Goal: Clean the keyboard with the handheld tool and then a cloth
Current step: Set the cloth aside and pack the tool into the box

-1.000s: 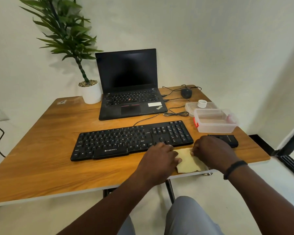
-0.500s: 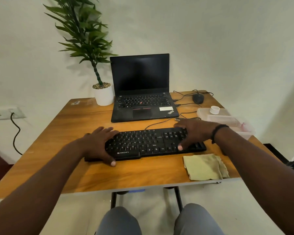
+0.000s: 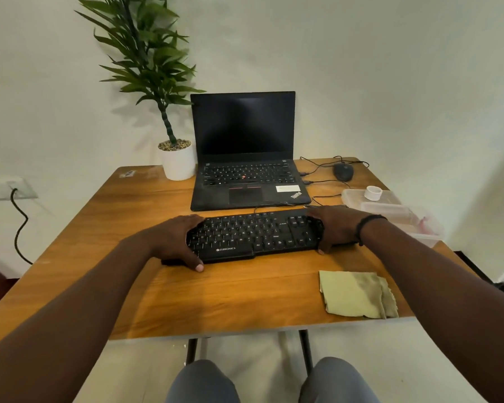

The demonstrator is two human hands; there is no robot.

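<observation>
both hands sit at the ends of the black full-size corded keyboard (image 3: 255,235), which lies across the middle of the wooden counter (image 3: 230,298), just in front of the open black laptop (image 3: 245,158). the left hand (image 3: 175,242) wraps the keyboard's left end, fingers curled over the far edge and thumb on the near edge; the right hand (image 3: 333,228) grips the right end the same way. a grip at both ends reads as a hold for lifting, tipping or shifting the whole board, perhaps to shake out crumbs or square it up for wiping. whether it is off the counter yet i cannot tell.

the pale yellow-green folded cloth (image 3: 357,295) lies at the counter's near right corner, close to the edge and apart from both hands, parked within easy reach. near the right edge stand clear plastic containers (image 3: 402,219), one carrying a small white cap (image 3: 373,192). a black mouse (image 3: 343,171) sits at the far right corner, a potted green plant in a white pot (image 3: 177,164) near the far edge beside the laptop. no handheld tool shows.

a second ago both hands were on the cloth at the near edge, and a dark flat device lay beside it, now out of sight. half a second ago the hands lay flatter over the keys; now they clasp the ends more fully
</observation>
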